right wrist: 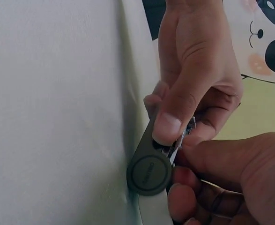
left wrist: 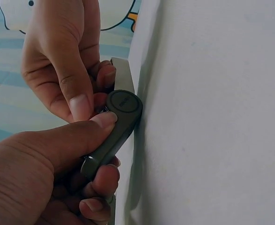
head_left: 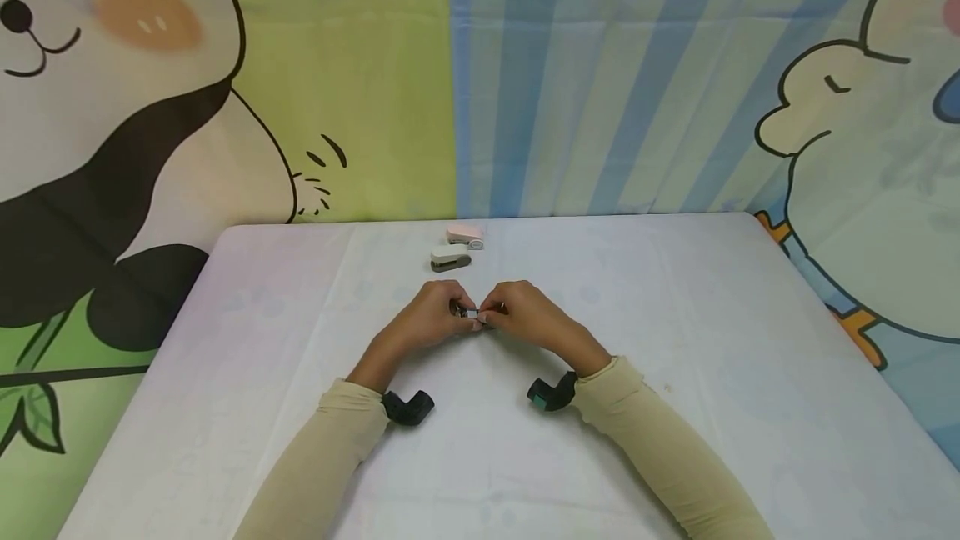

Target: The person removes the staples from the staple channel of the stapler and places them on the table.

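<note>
Both hands meet over a small dark grey-green stapler (left wrist: pixel 116 129) with a round, lettered hinge end. It is swung open: a pale arm (left wrist: pixel 123 75) extends past the hinge, and a metal staple channel (right wrist: pixel 177 145) shows beside the dark half. My left hand (head_left: pixel 429 317) grips the dark half, thumb along its face and fingers curled beneath. The right hand (head_left: pixel 531 313) pinches at the stapler near the hinge, its fingertips beside the channel; what lies between them is largely hidden. Just beyond the hands stand a white-and-grey stapler (head_left: pixel 450 257) and a pink stapler (head_left: pixel 466 236).
A white cloth covers the table (head_left: pixel 750 315), whose far edge meets a cartoon-printed curtain (head_left: pixel 600 82). Black wrist cameras stick out inward from the left cuff (head_left: pixel 352 407) and right cuff (head_left: pixel 611 386).
</note>
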Motion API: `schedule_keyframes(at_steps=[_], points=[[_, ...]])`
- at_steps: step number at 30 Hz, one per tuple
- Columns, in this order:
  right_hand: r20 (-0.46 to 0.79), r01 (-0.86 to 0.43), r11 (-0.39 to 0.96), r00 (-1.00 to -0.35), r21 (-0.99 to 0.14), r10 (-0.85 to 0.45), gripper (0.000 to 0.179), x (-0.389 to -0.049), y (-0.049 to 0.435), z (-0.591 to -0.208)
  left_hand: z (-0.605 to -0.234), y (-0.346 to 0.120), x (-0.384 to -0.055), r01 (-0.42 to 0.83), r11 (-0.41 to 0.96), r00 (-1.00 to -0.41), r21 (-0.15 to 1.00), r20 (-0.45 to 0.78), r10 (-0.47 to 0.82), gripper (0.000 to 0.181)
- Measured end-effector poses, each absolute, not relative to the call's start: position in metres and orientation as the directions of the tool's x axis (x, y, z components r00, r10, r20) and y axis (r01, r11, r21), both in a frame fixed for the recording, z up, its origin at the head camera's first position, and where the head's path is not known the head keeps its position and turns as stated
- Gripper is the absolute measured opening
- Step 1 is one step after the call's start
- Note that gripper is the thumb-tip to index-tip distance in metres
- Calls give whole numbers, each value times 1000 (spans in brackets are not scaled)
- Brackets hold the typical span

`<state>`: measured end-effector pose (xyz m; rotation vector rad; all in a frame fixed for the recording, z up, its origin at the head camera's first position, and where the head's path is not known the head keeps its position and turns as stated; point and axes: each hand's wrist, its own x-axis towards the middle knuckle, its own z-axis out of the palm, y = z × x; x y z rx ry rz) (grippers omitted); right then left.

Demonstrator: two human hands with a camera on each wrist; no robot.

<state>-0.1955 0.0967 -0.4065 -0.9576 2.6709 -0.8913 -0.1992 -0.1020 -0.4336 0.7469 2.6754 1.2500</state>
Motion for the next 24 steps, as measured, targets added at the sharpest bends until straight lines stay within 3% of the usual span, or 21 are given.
schedule_keyframes(at_steps=[13, 24], points=[[52, -516, 642, -801, -567, -597, 7, -192, 94, -409, -435, -100, -198, 411, 558, -871, 721, 130, 473, 19], [254, -665, 527, -717, -530, -650, 6, -193, 92, -413, -435, -103, -200, 390, 554, -872, 736, 102, 478, 13]])
